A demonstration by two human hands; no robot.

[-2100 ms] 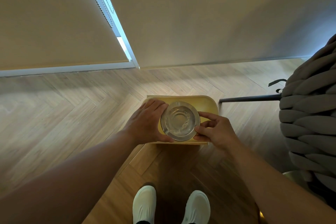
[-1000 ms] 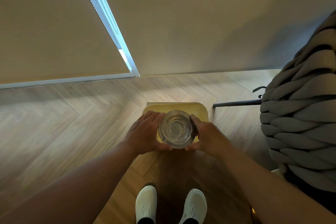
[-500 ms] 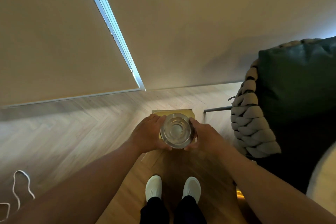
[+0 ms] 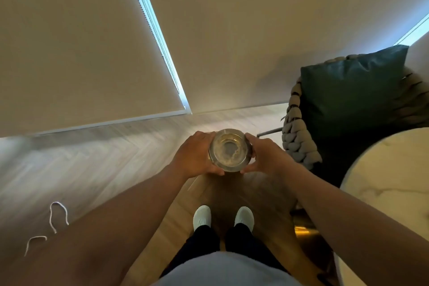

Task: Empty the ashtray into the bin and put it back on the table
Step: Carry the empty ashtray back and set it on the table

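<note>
L hand (image 4: pixel 196 157) + R hand (image 4: pixel 267 155) clasp glass ashtray (image 4: pixel 229 150) at 9 & 3, held over floor | marble surface (image 4: pixel 392 169) at 3 | green cushion (image 4: pixel 350 90) at 1

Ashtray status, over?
Left hand and right hand both grip the ashtray, held upright above the floor. Table to the right. Chair stands beside it.

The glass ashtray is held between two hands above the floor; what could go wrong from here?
1. The ashtray is gripped only at its rim by the left hand and right hand; a slip would probably break it on the wooden floor.
2. The marble table lies at the far right, beside the chair; a hard landing could chip the glass.
</note>
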